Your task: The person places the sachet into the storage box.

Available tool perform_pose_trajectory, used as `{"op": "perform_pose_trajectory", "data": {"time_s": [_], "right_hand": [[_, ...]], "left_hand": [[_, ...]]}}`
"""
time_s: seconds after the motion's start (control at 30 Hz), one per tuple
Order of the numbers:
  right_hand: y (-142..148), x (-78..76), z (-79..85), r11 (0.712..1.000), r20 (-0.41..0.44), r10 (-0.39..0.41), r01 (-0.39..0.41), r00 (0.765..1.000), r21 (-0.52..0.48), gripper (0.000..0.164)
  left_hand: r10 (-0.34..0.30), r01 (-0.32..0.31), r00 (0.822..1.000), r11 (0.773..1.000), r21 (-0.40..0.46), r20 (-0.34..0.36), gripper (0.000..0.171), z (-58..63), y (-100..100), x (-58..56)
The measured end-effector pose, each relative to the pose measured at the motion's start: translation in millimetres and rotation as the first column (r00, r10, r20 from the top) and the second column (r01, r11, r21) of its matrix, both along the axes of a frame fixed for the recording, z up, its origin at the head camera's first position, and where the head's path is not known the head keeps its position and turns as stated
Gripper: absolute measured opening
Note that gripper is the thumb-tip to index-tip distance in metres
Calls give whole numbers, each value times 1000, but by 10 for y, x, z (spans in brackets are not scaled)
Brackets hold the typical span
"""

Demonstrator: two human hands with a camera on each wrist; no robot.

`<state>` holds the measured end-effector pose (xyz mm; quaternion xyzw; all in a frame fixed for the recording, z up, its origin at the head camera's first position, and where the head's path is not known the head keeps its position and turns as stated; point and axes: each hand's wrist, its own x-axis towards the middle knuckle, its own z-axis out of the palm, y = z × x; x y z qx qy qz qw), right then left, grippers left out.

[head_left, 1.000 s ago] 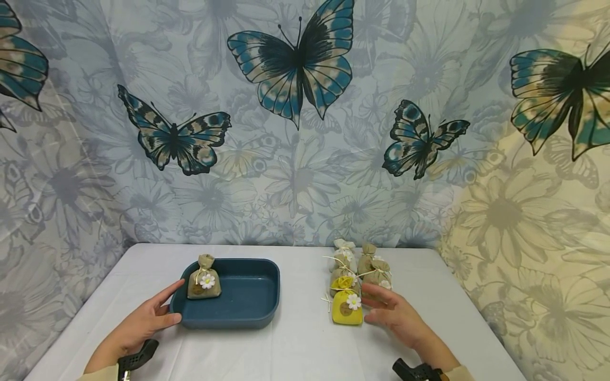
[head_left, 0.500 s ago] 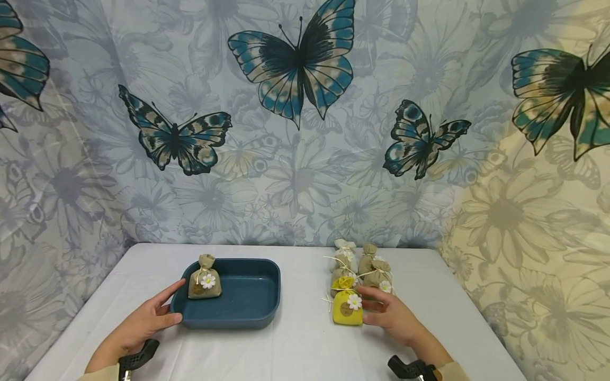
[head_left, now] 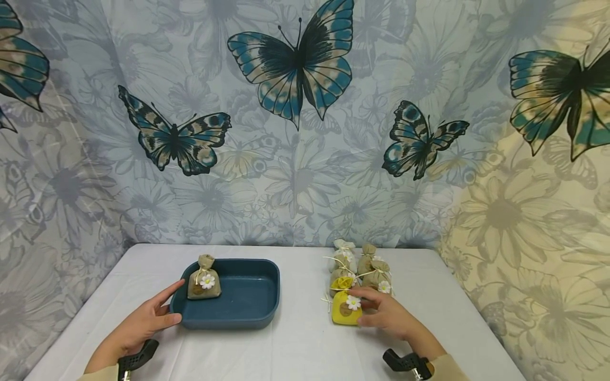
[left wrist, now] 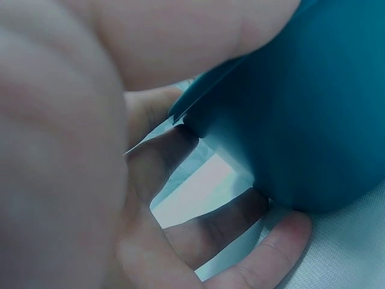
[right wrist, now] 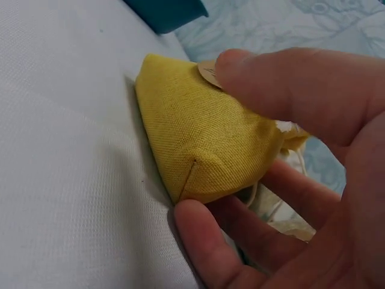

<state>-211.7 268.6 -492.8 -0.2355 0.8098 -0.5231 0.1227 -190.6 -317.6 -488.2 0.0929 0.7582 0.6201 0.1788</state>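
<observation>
Clearly, the yellow sachet [head_left: 342, 313] is a small, plump pouch of visibly woven cloth, with a seam at its bottom corner and a gathered neck tied with pale cord. A white-petalled daisy [head_left: 353, 302] with a yellow centre decorates its front beside a round brown label [right wrist: 207, 73]; the label carries dark marks, too small and too covered to read. It stands upright on the white tablecloth [head_left: 305, 346], neck uppermost, long axis roughly vertical, decorated face towards the person.

The right hand [head_left: 392, 318] pinches this sachet from its right side, the thumb against the front by the label and the other fingers behind. Well apart from it, the left hand [head_left: 145, 321] rests against the left end of a blue tray [head_left: 250, 292], fingers spread and touching the outer wall.

The tray is smooth, deep-sided and rectangular with rounded corners, its long axis running left to right. Inside, at the left end, a coarse beige sachet [head_left: 196, 282] stands upright, with its own daisy facing the person.

Just behind the yellow sachet cluster more beige sachets [head_left: 376, 273] and a white sachet [head_left: 344, 245], partly hiding one another. Beyond the table hangs a fabric backdrop [head_left: 305, 201] printed with blue-and-black butterflies and pale flowers.
</observation>
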Motion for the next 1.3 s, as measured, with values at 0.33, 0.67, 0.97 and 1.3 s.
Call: {"op": "perform_pose_trajectory", "data": {"time_s": [0.33,0.67,0.97,1.3], "right_hand": [[-53,-25,-49,991,-64,-90,96,994,95,57],[-148,17,-59,968,-99,-213,224,972,113,49],[-161,19,-138,953,-108,-286,294,952,72,46],[-157,55,-17,944,-79,-323,327,943,41,47]], "left_hand": [[1,-1,1000,1000,5,1,83,10,1,6],[0,0,1000,1000,0,2,82,8,-5,12],[12,-12,1000,1000,-7,4,82,-7,10,14],[8,-8,1000,1000,-5,-6,82,15,10,8]]}}
